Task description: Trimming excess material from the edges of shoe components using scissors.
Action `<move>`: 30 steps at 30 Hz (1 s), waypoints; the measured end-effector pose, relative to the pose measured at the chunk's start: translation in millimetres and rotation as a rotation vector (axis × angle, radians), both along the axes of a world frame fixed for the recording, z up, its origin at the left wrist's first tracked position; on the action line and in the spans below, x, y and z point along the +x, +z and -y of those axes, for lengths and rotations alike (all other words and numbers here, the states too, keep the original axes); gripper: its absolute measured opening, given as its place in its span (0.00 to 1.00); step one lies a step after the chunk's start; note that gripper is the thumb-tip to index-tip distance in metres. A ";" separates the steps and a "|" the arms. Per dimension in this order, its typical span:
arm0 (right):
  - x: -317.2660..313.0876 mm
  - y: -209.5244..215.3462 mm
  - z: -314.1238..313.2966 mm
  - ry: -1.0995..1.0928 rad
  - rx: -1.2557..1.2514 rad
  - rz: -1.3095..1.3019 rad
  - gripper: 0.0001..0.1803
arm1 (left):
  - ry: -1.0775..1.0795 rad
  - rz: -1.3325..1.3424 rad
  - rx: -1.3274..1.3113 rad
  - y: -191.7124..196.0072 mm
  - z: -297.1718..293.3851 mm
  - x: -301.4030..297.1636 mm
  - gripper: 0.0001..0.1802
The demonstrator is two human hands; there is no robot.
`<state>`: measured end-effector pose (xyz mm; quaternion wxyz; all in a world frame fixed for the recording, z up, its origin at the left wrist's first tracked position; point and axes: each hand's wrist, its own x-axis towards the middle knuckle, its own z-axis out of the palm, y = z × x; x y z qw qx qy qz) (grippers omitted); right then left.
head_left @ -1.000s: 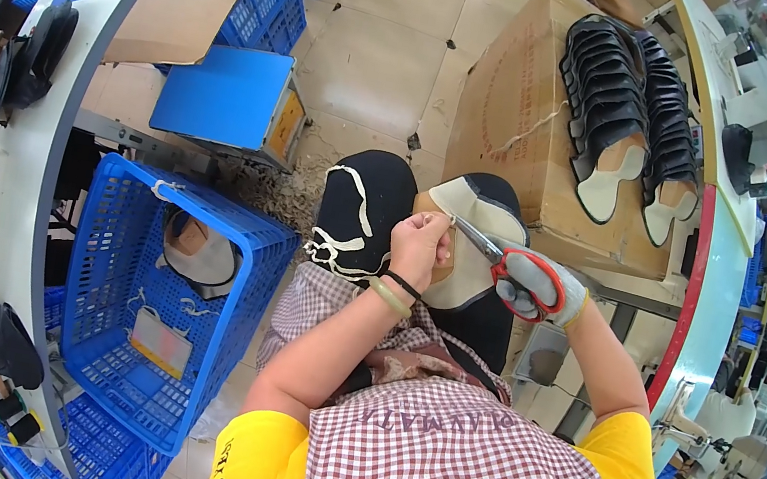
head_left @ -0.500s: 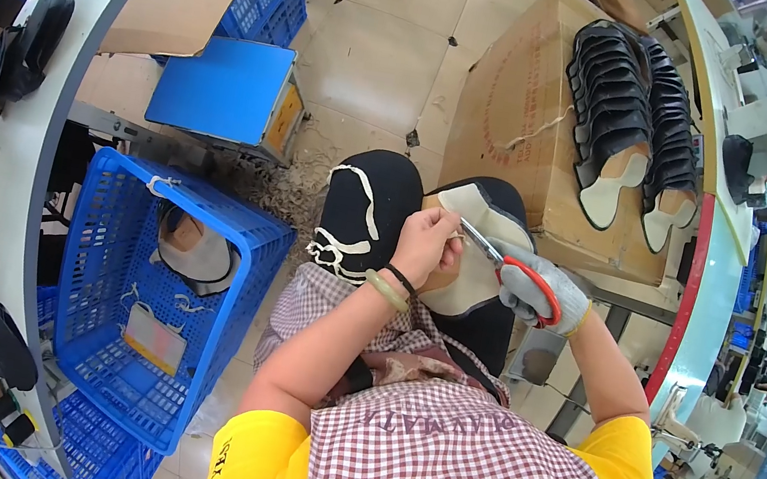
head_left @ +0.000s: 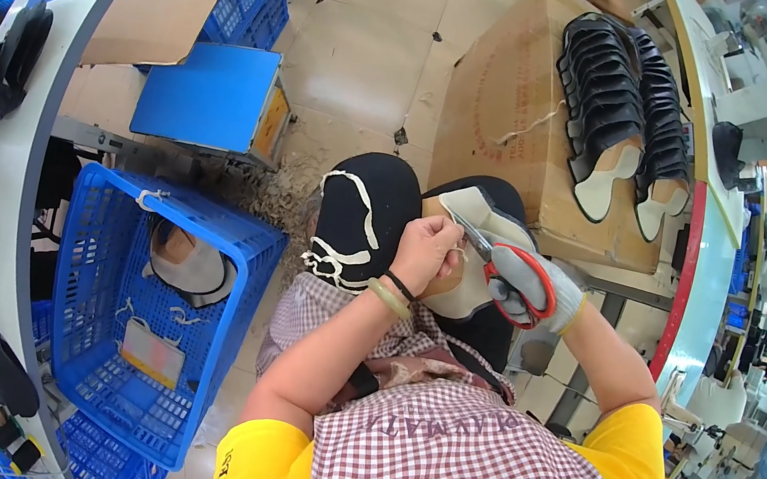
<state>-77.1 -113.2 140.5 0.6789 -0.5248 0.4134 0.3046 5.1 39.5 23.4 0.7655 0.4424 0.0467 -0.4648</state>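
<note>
Gripping red-handled scissors point(head_left: 515, 252), gloved right hand point(head_left: 523, 280); bare left hand point(head_left: 426, 251) pinched closed over cream piece point(head_left: 468, 292), contents hidden.

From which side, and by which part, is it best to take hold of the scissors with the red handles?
Probably best by the red handles, coming from the person's right: the loops lie on that side and give the fingers an opening, as the gloved right hand shows. The metal blades of the scissors point up-left, close to the bare left hand, so that end is better avoided.

Bright light leaves a pale sheen on the floor point(head_left: 354, 82); edges bow near the black rim.
</note>
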 end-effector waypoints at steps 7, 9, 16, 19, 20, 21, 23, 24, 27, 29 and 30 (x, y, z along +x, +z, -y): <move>5.4 0.3 -21.0 -0.090 -0.063 -0.006 0.21 | -0.077 0.037 0.018 7.6 -5.7 0.6 0.13; 10.6 -3.5 -22.3 -0.098 -0.039 -0.040 0.22 | -0.099 0.068 0.014 8.7 -6.2 -0.4 0.13; 5.4 -6.5 -24.0 -0.096 -0.119 0.043 0.22 | 0.151 0.659 0.351 -10.8 -12.2 -3.9 0.08; 4.3 -10.8 -22.1 -0.093 -0.088 0.104 0.20 | 0.104 0.913 0.459 -26.1 -16.1 10.9 0.07; 7.9 -3.7 -27.8 -0.085 -0.089 0.146 0.19 | 0.097 0.935 0.463 -33.7 -19.5 19.6 0.08; 7.8 -1.0 -27.3 -0.094 -0.096 0.184 0.18 | 0.094 0.941 0.460 -25.9 -19.3 27.3 0.08; 3.9 -3.4 -20.4 -0.110 -0.068 0.216 0.18 | -0.162 0.143 0.118 2.3 -20.5 44.7 0.09; 3.5 -4.1 -20.7 -0.102 -0.035 0.241 0.18 | -0.170 0.092 0.046 0.7 -26.0 53.2 0.07; 2.5 -7.1 -17.9 -0.088 0.008 0.178 0.17 | -0.206 -0.008 -0.033 -3.5 -32.0 62.7 0.07; 4.5 -9.5 -16.8 -0.089 0.025 0.198 0.17 | -0.268 0.329 -0.085 -6.8 -32.1 60.2 0.07; 4.5 -10.2 -16.5 -0.094 0.024 0.210 0.16 | -0.199 0.107 -0.153 -5.6 -28.9 59.2 0.08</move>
